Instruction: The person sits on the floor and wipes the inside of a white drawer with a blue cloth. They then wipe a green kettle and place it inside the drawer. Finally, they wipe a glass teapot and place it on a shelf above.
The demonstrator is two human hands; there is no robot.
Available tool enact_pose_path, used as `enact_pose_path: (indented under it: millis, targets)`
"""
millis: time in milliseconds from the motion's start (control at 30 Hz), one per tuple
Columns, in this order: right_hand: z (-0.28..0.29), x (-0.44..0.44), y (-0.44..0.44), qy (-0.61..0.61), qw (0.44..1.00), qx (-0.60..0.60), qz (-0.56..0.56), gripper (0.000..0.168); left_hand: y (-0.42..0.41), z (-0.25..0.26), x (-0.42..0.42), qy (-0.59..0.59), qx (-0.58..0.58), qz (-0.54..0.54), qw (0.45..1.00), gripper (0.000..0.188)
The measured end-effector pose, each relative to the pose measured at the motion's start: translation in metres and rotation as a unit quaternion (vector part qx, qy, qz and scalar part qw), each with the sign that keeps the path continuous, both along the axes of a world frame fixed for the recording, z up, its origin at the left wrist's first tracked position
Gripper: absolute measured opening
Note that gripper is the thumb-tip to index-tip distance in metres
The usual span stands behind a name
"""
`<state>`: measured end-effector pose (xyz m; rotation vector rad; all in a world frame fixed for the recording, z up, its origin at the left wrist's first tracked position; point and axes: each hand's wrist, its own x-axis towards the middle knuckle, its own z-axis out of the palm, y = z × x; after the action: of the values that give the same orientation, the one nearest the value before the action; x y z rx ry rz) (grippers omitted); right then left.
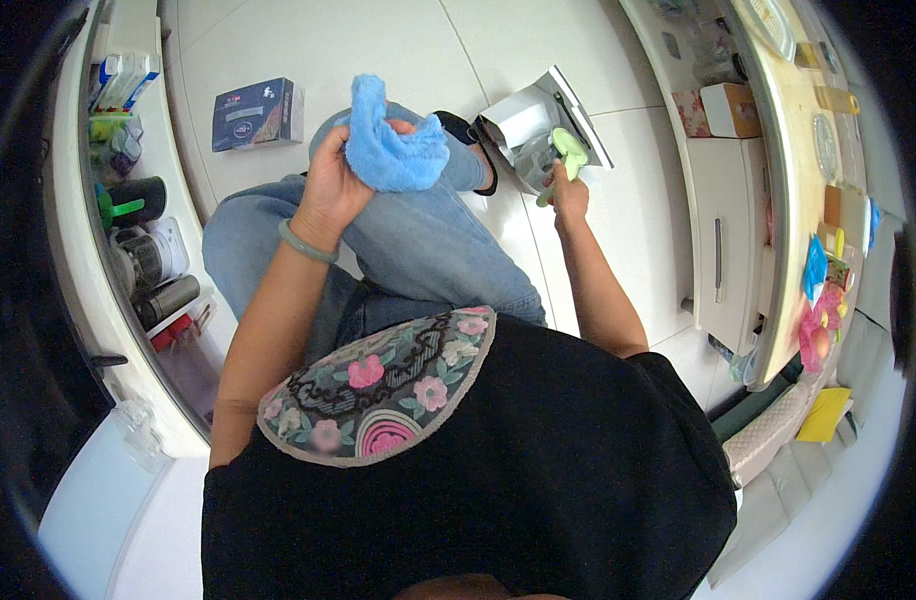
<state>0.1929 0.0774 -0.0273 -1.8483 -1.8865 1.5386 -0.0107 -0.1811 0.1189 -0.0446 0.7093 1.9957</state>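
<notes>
My left hand (338, 176), with a pale green bangle at its wrist, holds a fluffy blue cloth (398, 156) above my knees. To the right, my right hand (566, 196) grips the handle of a light green plastic tool (570, 146); its rounded head is up, and what kind of tool it is I cannot tell. Behind that tool a clear rounded container (531, 161) shows partly, at the opening of a white and dark box-like object (519, 112) on the tiled floor. My fingers hide part of the handle.
A dark blue printed box (251, 114) lies on the floor at the upper left. Shelves at the left hold a dark cylinder (170, 300), a green-handled cup and boxes. Along the right stand a white drawer unit (717, 240) and a pale tabletop (792, 225) bearing small items.
</notes>
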Motion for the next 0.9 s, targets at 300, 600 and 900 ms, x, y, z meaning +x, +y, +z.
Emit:
enact_pose_path:
  millis: [300,600,900]
  targets:
    - [0.012,0.011,0.014,0.005,0.999,0.046,0.023,0.045,0.039,0.006,0.001,-0.038,-0.142,-0.003,0.989,0.043]
    - [0.023,0.031,0.001,-0.050,0.993,0.066,0.086,0.044,0.160,-0.086,0.031,0.273,-0.489,-0.258,0.787,0.058]
    - [0.041,0.047,-0.022,0.038,0.999,-0.031,-0.013,0.033,0.179,-0.200,0.030,0.179,-0.461,-0.501,0.710,0.028]
